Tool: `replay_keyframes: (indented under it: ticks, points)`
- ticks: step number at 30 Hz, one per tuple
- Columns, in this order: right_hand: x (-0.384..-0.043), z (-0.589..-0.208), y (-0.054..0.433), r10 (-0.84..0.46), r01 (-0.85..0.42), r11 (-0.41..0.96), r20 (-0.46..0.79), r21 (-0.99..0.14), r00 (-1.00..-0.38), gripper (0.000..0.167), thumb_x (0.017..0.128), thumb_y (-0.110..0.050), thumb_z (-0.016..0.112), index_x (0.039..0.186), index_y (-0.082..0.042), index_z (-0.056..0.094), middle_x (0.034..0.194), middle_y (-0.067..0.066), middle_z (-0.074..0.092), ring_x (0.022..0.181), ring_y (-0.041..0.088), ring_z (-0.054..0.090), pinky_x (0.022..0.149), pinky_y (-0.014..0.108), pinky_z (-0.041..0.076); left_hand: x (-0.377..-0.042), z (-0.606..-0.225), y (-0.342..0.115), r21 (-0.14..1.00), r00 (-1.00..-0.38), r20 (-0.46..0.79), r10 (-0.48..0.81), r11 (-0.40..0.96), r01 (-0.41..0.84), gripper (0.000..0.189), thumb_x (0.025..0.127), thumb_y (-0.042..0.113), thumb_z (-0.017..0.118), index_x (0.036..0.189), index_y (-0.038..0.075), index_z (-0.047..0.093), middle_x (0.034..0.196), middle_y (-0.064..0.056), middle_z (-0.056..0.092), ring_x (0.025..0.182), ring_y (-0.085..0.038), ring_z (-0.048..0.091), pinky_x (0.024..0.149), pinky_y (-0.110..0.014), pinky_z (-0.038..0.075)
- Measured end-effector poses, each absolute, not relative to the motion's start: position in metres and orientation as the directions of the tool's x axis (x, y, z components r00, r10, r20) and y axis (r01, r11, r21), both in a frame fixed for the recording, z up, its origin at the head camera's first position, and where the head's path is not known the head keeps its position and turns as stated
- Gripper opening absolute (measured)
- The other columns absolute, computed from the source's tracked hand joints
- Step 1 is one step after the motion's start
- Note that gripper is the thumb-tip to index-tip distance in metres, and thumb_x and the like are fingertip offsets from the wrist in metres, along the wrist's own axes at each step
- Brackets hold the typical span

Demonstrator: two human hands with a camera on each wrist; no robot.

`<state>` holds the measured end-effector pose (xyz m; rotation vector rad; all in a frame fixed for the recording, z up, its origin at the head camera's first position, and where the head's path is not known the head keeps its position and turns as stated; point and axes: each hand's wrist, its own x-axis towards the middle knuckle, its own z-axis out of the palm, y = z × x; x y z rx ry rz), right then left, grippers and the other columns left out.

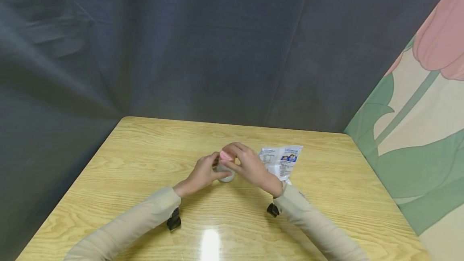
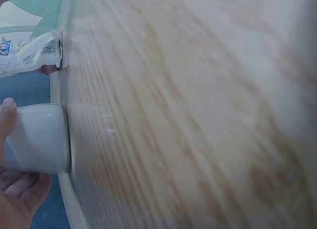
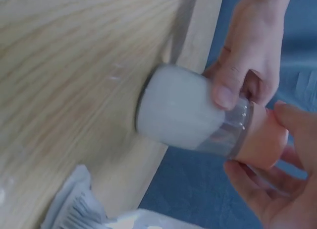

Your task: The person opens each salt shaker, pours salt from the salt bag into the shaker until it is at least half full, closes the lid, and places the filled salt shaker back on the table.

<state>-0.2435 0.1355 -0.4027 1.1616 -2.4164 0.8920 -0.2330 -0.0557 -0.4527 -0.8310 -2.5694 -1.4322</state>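
A clear jar filled most of the way with a white substance stands upright on the wooden table. My left hand grips its side, with the thumb across the front. On the jar's mouth sits a pink lid, which my right hand holds between thumb and fingers from above. In the left wrist view the white body of the jar shows between the left thumb and fingers. The lid looks peach-pink in the right wrist view, where it meets the jar's neck.
A crumpled white printed packet lies just right of the jar, partly behind the right hand. The wooden table reaches back to a dark curtain. A floral-patterned wall borders the right side.
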Motion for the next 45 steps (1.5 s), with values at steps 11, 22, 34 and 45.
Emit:
replay_keyframes:
  ticks: [11, 22, 34, 45]
  points:
    - [-0.2405, -0.4034, 0.1389, -0.616, -0.758, 0.461, 0.449, -0.461, -0.647, 0.058, 0.092, -0.02, 0.073, 0.138, 0.002, 0.046, 0.141, 0.019, 0.047, 0.128, 0.032, 0.048, 0.108, 0.046, 0.042, -0.2337, -0.4546, -0.0547, 0.712, -0.833, 0.373, 0.408, 0.45, 0.539, 0.048, 0.083, 0.015, 0.082, 0.121, -0.001, 0.059, 0.117, -0.013, 0.067, 0.106, -0.026, 0.066, 0.089, -0.031, 0.056]
    - [-0.2417, -0.4063, 0.1409, -0.602, -0.773, 0.403, 0.494, -0.49, -0.627, 0.044, 0.095, -0.01, 0.068, 0.132, 0.002, 0.049, 0.119, 0.013, 0.056, 0.101, 0.021, 0.056, 0.083, 0.045, 0.053, -0.2343, -0.4547, -0.0559, 0.763, -0.841, 0.342, 0.418, 0.399, 0.509, 0.052, 0.084, 0.02, 0.081, 0.126, 0.001, 0.057, 0.121, -0.01, 0.066, 0.11, -0.022, 0.064, 0.091, -0.031, 0.055]
    - [-0.2429, -0.407, 0.1422, -0.617, -0.742, 0.419, 0.436, -0.523, -0.656, 0.054, 0.095, -0.011, 0.066, 0.14, 0.003, 0.042, 0.137, 0.017, 0.048, 0.119, 0.024, 0.051, 0.098, 0.044, 0.049, -0.2341, -0.4544, -0.0555, 0.742, -0.833, 0.365, 0.416, 0.411, 0.53, 0.052, 0.084, 0.019, 0.081, 0.126, -0.002, 0.057, 0.121, -0.014, 0.065, 0.11, -0.026, 0.065, 0.09, -0.034, 0.056]
    - [-0.2418, -0.408, 0.1407, -0.593, -0.74, 0.448, 0.453, -0.502, -0.666, 0.052, 0.094, -0.018, 0.071, 0.136, 0.0, 0.047, 0.117, 0.012, 0.049, 0.098, 0.018, 0.05, 0.081, 0.036, 0.051, -0.2342, -0.4544, -0.0552, 0.753, -0.84, 0.356, 0.409, 0.407, 0.517, 0.051, 0.083, 0.018, 0.082, 0.124, 0.0, 0.058, 0.119, -0.013, 0.066, 0.109, -0.024, 0.065, 0.089, -0.033, 0.056]
